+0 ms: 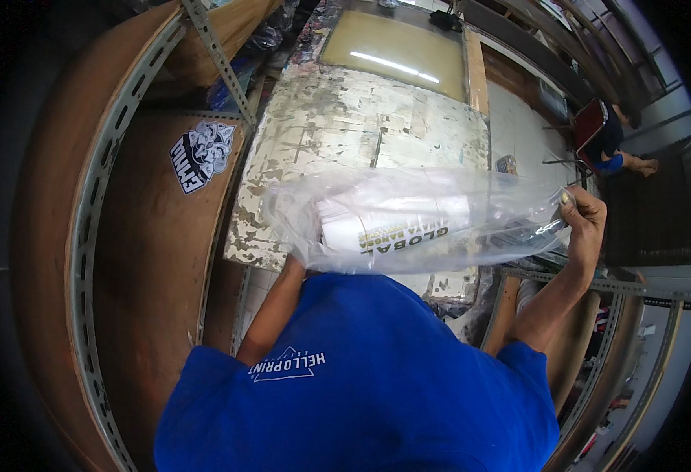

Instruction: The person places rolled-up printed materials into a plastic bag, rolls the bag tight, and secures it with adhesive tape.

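A long clear plastic bag [510,228] stretches across in front of my chest, above the worktable. Inside it lies a white bundle [396,208] with dark printed lettering, perhaps folded plastic or cloth. My right hand [586,220] pinches the bag's right end, with the thumb on top. At the bag's left end, my left forearm [276,303] reaches up to the plastic beside the bundle. The cloudy plastic and the bundle hide the fingers of that hand.
The worktable [345,126] has a worn, paint-flaked top. A framed screen [396,55] lies at its far end. Metal-framed wooden shelving [153,259] stands close on my left. On the far right, a person sits on a red chair [589,126]. More shelving [573,354] is at lower right.
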`<state>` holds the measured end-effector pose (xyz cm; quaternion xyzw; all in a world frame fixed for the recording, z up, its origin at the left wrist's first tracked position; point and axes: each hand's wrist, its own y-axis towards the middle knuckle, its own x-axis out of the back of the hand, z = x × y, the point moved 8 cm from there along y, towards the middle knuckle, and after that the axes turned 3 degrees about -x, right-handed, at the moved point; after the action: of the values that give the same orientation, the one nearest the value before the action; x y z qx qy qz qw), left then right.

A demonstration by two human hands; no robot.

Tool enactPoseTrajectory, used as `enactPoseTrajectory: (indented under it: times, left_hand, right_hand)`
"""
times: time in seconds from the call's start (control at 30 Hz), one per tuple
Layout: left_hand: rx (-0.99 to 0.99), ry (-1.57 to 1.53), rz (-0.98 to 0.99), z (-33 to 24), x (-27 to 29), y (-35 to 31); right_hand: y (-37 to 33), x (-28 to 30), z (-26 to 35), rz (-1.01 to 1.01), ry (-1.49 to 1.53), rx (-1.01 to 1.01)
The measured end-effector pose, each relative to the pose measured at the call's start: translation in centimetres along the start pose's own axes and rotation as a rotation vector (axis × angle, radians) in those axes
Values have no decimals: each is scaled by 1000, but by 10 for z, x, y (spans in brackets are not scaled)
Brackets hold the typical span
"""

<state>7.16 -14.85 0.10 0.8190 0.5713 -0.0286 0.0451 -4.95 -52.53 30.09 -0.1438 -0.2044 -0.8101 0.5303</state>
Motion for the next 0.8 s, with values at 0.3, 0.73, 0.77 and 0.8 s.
enactPoseTrajectory:
  times: [0.3,0.73,0.77,0.8]
  left_hand:
    - [-450,348,94,-106,-4,-58]
    - [-574,99,-50,-220,-13,-50]
    - [-536,42,-77,-214,-8,-55]
    - [-534,41,-79,-209,-6,-58]
  right_hand:
    - [-2,16,-10,19,6,-14]
    - [17,7,-22,221,318,279]
    - [22,-9,-26,202,479,214]
    - [20,-22,-28,167,623,144]
